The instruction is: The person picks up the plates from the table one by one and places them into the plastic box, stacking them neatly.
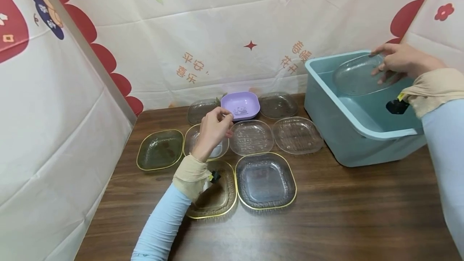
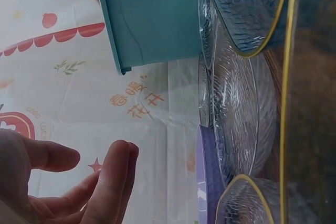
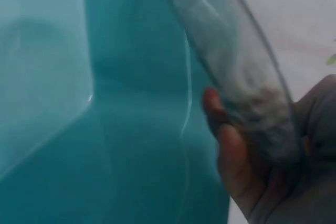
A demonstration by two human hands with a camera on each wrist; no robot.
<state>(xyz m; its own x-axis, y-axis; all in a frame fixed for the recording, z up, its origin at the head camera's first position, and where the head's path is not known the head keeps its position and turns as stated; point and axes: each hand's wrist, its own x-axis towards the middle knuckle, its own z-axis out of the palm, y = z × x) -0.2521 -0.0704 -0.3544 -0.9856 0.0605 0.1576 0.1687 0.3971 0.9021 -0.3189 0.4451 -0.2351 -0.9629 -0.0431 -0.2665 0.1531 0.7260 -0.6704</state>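
Observation:
My right hand [image 1: 402, 61] grips a clear plate [image 1: 357, 76] by its edge, tilted over the teal bin [image 1: 326, 132]. In the right wrist view the fingers [image 3: 236, 158] curl around the rim of that plate. My left hand [image 1: 216, 128] hovers above the laid-out plates, near a purple dish [image 1: 241, 104] with a panda print. Nothing lies between its thumb and bent fingers in the left wrist view. Under the left forearm is a gold-rimmed amber plate [image 1: 226, 196], partly covered by the wrist. A clear gold-rimmed dish [image 1: 192, 134] is half hidden behind the hand.
A gold-rimmed grey plate [image 1: 266, 180] sits at the front, a gold-rimmed green dish [image 1: 160, 149] at the left. Two clear plates, one [image 1: 251, 137] beside the other [image 1: 297, 135], lie mid-table. Smoky dishes flank the purple one: left [image 1: 200, 110], right [image 1: 278, 104]. Printed cloth [image 1: 232, 31] stands behind.

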